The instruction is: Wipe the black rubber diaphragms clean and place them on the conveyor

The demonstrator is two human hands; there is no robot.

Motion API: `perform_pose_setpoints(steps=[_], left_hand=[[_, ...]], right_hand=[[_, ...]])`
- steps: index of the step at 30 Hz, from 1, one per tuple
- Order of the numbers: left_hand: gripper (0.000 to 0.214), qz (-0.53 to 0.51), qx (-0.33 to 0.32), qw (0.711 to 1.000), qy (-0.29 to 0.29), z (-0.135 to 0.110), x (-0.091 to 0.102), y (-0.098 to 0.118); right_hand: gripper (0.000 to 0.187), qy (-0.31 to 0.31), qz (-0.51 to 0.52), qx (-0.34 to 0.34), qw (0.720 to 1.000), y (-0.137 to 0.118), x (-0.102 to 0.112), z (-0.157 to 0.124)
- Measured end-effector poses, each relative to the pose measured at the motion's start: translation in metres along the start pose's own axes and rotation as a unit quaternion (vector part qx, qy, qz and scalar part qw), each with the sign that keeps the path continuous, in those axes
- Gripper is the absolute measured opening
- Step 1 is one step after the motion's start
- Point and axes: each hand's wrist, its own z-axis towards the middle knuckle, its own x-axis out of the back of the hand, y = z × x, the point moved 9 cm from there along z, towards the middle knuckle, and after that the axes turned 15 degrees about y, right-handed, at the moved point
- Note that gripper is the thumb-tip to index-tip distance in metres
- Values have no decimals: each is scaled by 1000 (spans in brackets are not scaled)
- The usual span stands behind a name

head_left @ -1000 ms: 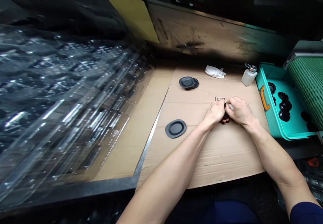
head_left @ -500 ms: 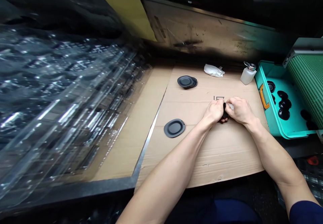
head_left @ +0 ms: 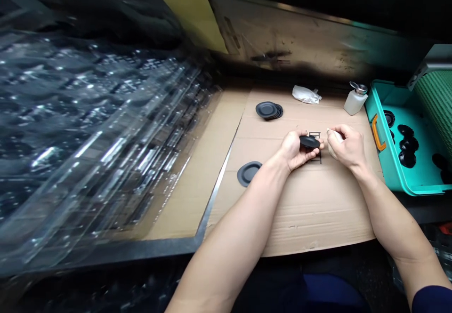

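Note:
My left hand [head_left: 295, 152] is closed around the edge of a small black oval part [head_left: 310, 141], tilted so that its smooth face shows. To the right, apart from that part, my right hand [head_left: 348, 147] pinches a small white piece [head_left: 336, 139] that looks like cloth or tissue, mostly covered by the fingers. A flat black oval dish-shaped part [head_left: 248, 173] lies on the cardboard [head_left: 282, 223], its right edge hidden by my left forearm. Farther back sits a small overlapping stack of similar black parts [head_left: 267, 110].
Clear plastic trays [head_left: 106, 139] are piled at the left. At the back are a crumpled white cloth [head_left: 306, 94] and a pump bottle [head_left: 355, 99]. A turquoise bin [head_left: 391, 172] with an orange handle holds several black parts at the right, beside a green ribbed surface [head_left: 436, 96].
My hands have moved apart. The black part has turned in my left hand to show its face, while my right hand has drawn away with the white piece. The view has shifted slightly.

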Motion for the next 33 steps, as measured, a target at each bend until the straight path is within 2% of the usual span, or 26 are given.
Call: perform_pose_setpoints(steps=[4,10,16,21,27,33], left_hand=[[39,-35,19,999,6,-2,3,3],[38,-9,6,1000,5,0,2,1],[30,82,-79,993,27,3,-3,-2],[36,170,-170,970,49,-1,-8,-3],[38,223,-201,953,38,2,-8,-5],[39,258,-230,938,24,2,-10,-5]], right_hand=[[23,-18,14,-28,999,7,-7,-1],[21,-57,20,-10,998,-5,-13,-4],[20,-100,25,59,993,-14,-22,-9],[19,-180,-36,80,980,-11,-24,-11],[26,-260,-126,88,953,-13,-24,-14],[20,-260,-103,133,951,-17,-28,-15]])
